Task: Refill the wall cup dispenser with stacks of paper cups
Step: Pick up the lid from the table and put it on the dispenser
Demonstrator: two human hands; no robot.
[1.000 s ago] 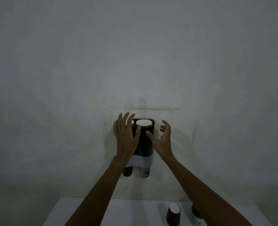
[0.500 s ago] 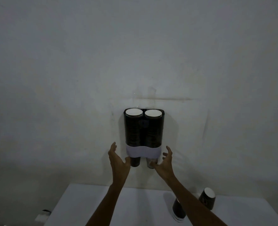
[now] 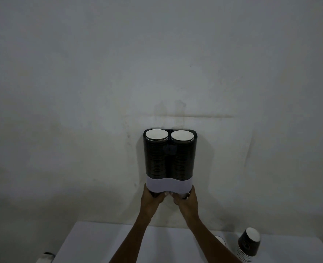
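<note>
Item one, nearest me: white table (image 3: 103,242), below my forearms, with a short stack of spare cups (image 3: 248,243) upside down to the right of my right arm and the pale edge of another cup (image 3: 220,241) showing just beside that arm. Item two: my left hand (image 3: 152,198) and right hand (image 3: 186,201), both curled up under the dispenser's outlets, fingers wrapped on the bottom cups that poke out there; I cannot tell how firmly they grip. Item three, directly above my hands: wall dispenser (image 3: 169,160), twin dark tubes with a pale band at the foot, fixed to the grey wall (image 3: 81,92). Both tubes hold cup stacks (image 3: 181,138) up to the top rim, so the refill looks done. Handling note: paper cups are light, thin-walled and easily crushed; best taken around the side, near the rim, with a gentle pull. Change noted: half a second ago my hands hung open just below the band, touching nothing; now they close on the outlets.
</note>
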